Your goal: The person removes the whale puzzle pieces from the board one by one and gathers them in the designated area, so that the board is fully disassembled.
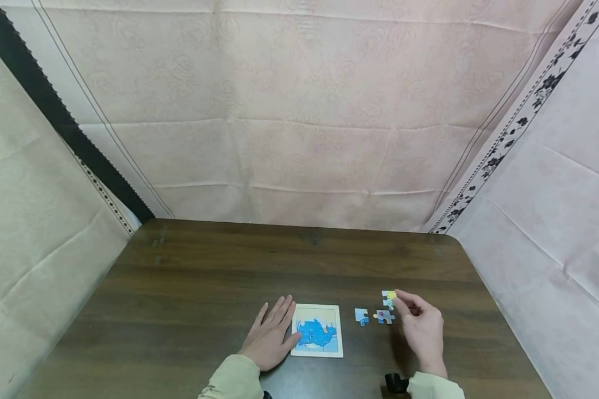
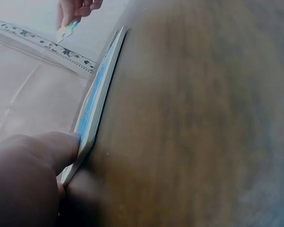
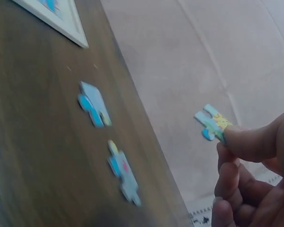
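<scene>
Currently, the right hand (image 1: pixel 424 330) pinches one puzzle piece (image 1: pixel 388 299) between thumb and index finger; the remaining fingers are curled toward the palm. The piece is printed light blue, yellow, green and a deeper blue, and is held raised above the table (image 1: pixel 194 299), as both wrist views confirm.

The left hand (image 1: pixel 270 338) lies at the left side of the puzzle board (image 1: pixel 340 332). Its fingers are extended and lie near one another, with the thumb set apart. The thumb contacts the pale border of the board along the left edge. The board lies flat, picture side up, and shows a blue whale.

Two loose pieces rest on the table between the board and the right hand, just beside each other with a narrow gap. The piece with a blue patch (image 1: pixel 361 314) is nearer the board. The piece with a pink mark (image 3: pixel 124 170) is nearer the right hand and has a yellow tab pointing toward its neighbour.

The table has a dark wood-grain surface. Behind it hangs a pale cloth (image 1: pixel 299 111); at the right, a trim with black flowers (image 1: pixel 521 122) runs diagonally. Both forearms wear light green sleeves (image 1: pixel 233 378).
</scene>
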The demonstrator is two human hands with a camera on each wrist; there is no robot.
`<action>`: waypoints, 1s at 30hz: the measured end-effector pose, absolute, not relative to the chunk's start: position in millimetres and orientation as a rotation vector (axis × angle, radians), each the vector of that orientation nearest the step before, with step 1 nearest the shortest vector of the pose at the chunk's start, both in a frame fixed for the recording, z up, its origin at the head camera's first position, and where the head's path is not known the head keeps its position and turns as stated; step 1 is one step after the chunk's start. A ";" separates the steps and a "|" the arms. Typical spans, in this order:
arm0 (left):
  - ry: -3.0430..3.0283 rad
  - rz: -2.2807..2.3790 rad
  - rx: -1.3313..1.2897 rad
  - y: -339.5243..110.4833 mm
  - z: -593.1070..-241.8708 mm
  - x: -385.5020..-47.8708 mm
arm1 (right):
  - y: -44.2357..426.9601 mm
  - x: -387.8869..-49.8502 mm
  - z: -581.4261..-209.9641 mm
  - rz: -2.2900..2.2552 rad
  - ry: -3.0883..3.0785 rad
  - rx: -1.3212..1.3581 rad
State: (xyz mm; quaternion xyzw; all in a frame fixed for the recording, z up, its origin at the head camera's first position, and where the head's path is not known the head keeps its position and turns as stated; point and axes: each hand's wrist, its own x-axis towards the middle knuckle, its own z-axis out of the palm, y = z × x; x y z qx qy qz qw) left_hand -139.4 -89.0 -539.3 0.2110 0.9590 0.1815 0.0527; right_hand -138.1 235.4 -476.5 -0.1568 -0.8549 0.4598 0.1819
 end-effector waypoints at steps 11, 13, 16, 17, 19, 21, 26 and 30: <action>2.898 0.551 0.633 -89.3 -533.5 -138.0 | 262.5 -130.6 -480.9 1.102 -2.450 -0.575; 2.903 0.569 0.639 -89.3 -535.4 -138.4 | 263.6 -130.5 -481.6 1.089 -2.474 -0.585; 2.911 0.571 0.640 -88.9 -538.3 -139.0 | 264.4 -131.0 -482.2 1.079 -2.505 -0.609; 2.911 0.568 0.638 -88.8 -539.1 -139.1 | 264.7 -131.3 -482.6 1.078 -2.517 -0.617; 2.911 0.560 0.635 -88.6 -540.1 -139.2 | 265.2 -131.8 -483.8 1.073 -2.534 -0.629; 2.909 0.556 0.634 -88.5 -540.5 -139.3 | 265.8 -132.6 -485.8 1.065 -2.540 -0.632; 2.916 0.545 0.637 -89.1 -540.0 -139.7 | 266.4 -134.6 -489.8 1.065 -2.561 -0.637; 2.919 0.546 0.637 -89.7 -539.2 -140.0 | 266.8 -135.6 -492.4 1.079 -2.581 -0.646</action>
